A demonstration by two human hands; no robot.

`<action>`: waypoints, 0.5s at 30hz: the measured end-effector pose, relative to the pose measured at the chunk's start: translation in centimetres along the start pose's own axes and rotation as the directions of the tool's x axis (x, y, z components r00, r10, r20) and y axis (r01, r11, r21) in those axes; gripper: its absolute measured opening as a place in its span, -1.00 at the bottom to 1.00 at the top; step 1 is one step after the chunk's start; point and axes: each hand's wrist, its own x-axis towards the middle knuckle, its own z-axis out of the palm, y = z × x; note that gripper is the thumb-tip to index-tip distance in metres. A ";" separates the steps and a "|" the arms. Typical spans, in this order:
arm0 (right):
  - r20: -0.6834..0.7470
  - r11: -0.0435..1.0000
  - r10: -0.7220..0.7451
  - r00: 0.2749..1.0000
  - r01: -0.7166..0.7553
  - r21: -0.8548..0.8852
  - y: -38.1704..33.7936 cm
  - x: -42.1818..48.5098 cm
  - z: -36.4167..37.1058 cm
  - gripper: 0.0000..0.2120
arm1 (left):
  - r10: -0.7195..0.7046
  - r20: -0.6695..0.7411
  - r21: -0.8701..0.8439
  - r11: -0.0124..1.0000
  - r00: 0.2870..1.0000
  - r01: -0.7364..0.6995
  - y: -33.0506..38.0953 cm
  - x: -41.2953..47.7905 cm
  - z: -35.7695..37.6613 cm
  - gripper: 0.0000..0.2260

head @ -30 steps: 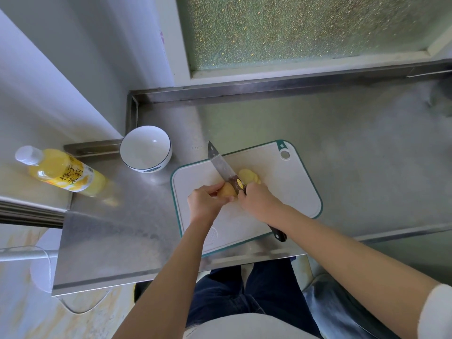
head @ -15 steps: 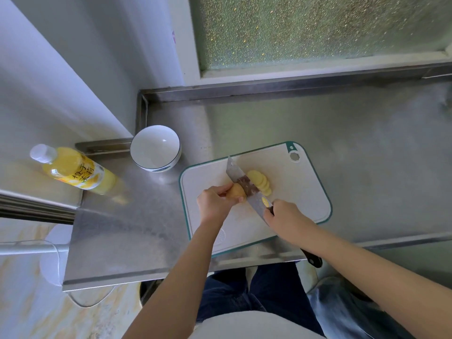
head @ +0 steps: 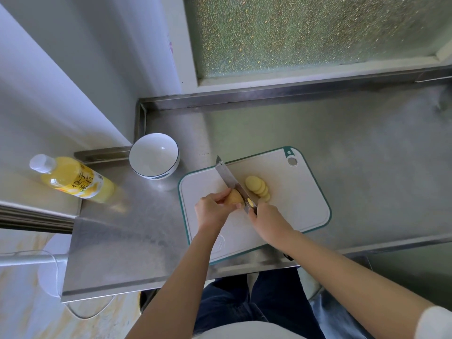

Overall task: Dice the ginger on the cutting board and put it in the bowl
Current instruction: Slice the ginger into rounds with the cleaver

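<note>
We found the left hand (head: 211,211) pinching the ginger (head: 235,197) at the middle of the board (head: 300,204), the right hand (head: 266,220) gripping the knife (head: 231,181) through it, slices (head: 258,187) fanned beside, and judged dicing and filling the empty bowl (head: 154,155) outstanding.

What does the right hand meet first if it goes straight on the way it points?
The right hand points up-left along its knife. First in line is probably the ginger stub pinched by the left hand, right against the blade. The bowl lies left of that line. Depth unclear.
</note>
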 end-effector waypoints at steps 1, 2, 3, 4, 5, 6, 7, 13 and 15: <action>-0.006 1.000 -0.004 1.000 0.004 -0.005 0.1 0.1 0.1 -0.70 | -0.007 -0.001 -0.005 1.000 1.000 0.007 -0.1 0.0 0.0 -0.55; -0.008 1.000 -0.010 1.000 0.010 -0.007 0.2 0.1 0.1 -0.69 | -0.012 -0.001 -0.010 1.000 1.000 0.012 -0.1 -0.1 -0.1 -0.55; -0.009 1.000 -0.017 1.000 0.017 -0.006 0.4 0.2 0.1 -0.69 | -0.016 -0.001 -0.016 1.000 1.000 0.016 -0.1 -0.1 -0.1 -0.56; -0.007 1.000 -0.019 1.000 0.019 -0.001 0.5 0.2 0.0 -0.69 | -0.016 -0.001 -0.023 1.000 1.000 0.016 -0.1 -0.1 -0.1 -0.56; -0.006 1.000 -0.021 1.000 0.021 0.006 0.5 0.3 0.0 -0.68 | -0.016 -0.002 -0.027 1.000 1.000 0.016 -0.1 -0.1 -0.1 -0.56; -0.002 1.000 -0.019 1.000 0.019 0.011 0.6 0.3 0.0 -0.68 | -0.015 -0.003 -0.026 1.000 1.000 0.014 -0.1 -0.2 -0.1 -0.56; -0.001 1.000 -0.020 1.000 0.020 0.015 0.7 0.4 0.0 -0.68 | -0.013 -0.006 -0.026 1.000 1.000 0.013 0.0 -0.2 -0.1 -0.57; -0.028 0.998 -0.046 0.999 0.047 0.037 1.4 0.5 -0.3 -0.70 | -0.018 -0.020 -0.061 0.998 1.000 0.017 -0.3 -0.5 0.0 -0.58; -0.044 0.997 -0.063 0.997 0.065 0.034 1.5 0.3 -0.1 -0.72 | -0.022 -0.028 -0.082 0.996 0.999 0.019 -0.3 -0.6 0.1 -0.58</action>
